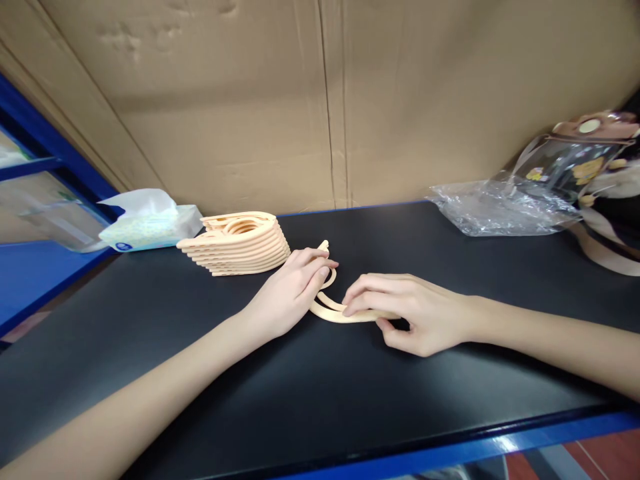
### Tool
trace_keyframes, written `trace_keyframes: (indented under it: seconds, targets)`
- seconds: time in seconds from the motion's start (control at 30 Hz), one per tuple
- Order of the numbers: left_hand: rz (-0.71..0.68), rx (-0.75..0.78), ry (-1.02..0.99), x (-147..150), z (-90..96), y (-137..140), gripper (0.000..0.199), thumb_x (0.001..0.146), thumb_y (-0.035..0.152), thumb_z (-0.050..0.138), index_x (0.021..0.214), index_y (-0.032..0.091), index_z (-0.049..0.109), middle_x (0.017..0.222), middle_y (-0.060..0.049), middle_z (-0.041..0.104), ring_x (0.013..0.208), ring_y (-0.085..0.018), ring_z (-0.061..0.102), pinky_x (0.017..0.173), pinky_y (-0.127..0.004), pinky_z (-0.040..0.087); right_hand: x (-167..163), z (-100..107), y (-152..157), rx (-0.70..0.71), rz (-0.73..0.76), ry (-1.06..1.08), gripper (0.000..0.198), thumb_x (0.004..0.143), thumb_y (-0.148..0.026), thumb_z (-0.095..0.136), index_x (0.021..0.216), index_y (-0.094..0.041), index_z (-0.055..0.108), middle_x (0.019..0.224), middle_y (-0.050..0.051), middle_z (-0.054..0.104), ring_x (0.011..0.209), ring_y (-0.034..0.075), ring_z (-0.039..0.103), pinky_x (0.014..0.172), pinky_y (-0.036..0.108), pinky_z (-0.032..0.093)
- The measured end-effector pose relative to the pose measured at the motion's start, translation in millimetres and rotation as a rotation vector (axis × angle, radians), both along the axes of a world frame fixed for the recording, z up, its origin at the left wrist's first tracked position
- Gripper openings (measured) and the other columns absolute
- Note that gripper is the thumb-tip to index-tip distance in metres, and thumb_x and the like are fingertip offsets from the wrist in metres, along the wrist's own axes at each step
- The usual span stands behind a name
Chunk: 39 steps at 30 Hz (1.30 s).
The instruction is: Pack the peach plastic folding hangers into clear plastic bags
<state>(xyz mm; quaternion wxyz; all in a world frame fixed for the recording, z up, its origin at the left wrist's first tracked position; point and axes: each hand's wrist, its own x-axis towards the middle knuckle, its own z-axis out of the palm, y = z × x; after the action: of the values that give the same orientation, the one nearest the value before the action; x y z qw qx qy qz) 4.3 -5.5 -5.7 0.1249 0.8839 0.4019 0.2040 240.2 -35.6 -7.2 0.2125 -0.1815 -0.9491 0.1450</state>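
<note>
Working over a black table [320, 393], with stacked hangers [245, 252] beyond the left hand [290, 290]; holding one hanger [336, 316] between separated hands, pinched in the right hand [417, 310], under left fingers [313, 257] too hidden to judge; best steadied flat.

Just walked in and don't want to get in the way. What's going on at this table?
A person has both hands on one pale curved piece over the black table: the left hand covers part of it, and the right hand grips another part. A neat stack of similar pieces sits beyond the left hand, beside a tissue box.
</note>
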Motion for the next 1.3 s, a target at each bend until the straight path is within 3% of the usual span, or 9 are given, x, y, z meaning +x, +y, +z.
trace_keyframes:
  seconds: [0.33,0.8,1.0,1.13,1.3]
  targets:
    - [-0.039,-0.006,-0.025,3,2.5,-3,0.035,0.101,0.029,0.028,0.118,0.018,0.056,0.123,-0.005,0.056,0.117,-0.020,0.047,0.104,-0.037,0.036,3,-4,12,0.097,-0.055,0.035,0.039,0.074,0.002,0.044,0.106,-0.017,0.058,0.099,0.007,0.063,0.094,0.019,0.054,0.085,0.036,0.047]
    - [-0.079,-0.019,-0.030,4,3.2,-4,0.033,0.101,0.031,0.030,0.121,0.018,0.053,0.121,-0.007,0.057,0.114,-0.021,0.048,0.100,-0.037,0.039,4,-5,15,0.094,-0.065,-0.032,0.048,0.071,0.006,0.039,0.111,-0.014,0.055,0.096,0.008,0.059,0.089,0.020,0.046,0.083,0.037,0.044]
    - [-0.095,-0.045,-0.144,5,2.9,-2,0.029,0.100,0.027,0.031,0.117,0.020,0.053,0.114,-0.006,0.059,0.106,-0.020,0.054,0.095,-0.035,0.044,5,-6,15,0.069,-0.130,0.015,0.059,0.072,0.006,0.038,0.128,-0.015,0.042,0.100,0.009,0.057,0.090,0.020,0.049,0.081,0.036,0.046]
    - [-0.114,-0.059,-0.213,5,2.1,0,0.027,0.099,0.023,0.032,0.114,0.019,0.054,0.108,-0.006,0.059,0.099,-0.018,0.059,0.089,-0.032,0.048,4,-6,14,0.124,-0.187,0.007,0.054,0.080,0.001,0.040,0.130,-0.020,0.041,0.099,0.007,0.056,0.090,0.021,0.050,0.082,0.038,0.045]
    - [-0.090,0.069,-0.169,0,-1.6,5,0.034,0.094,0.009,0.031,0.117,0.019,0.052,0.117,-0.007,0.057,0.110,-0.018,0.053,0.096,-0.037,0.044,5,-6,14,0.198,-0.256,0.023,0.040,0.087,-0.008,0.043,0.125,-0.021,0.045,0.090,0.005,0.057,0.083,0.021,0.052,0.078,0.036,0.046]
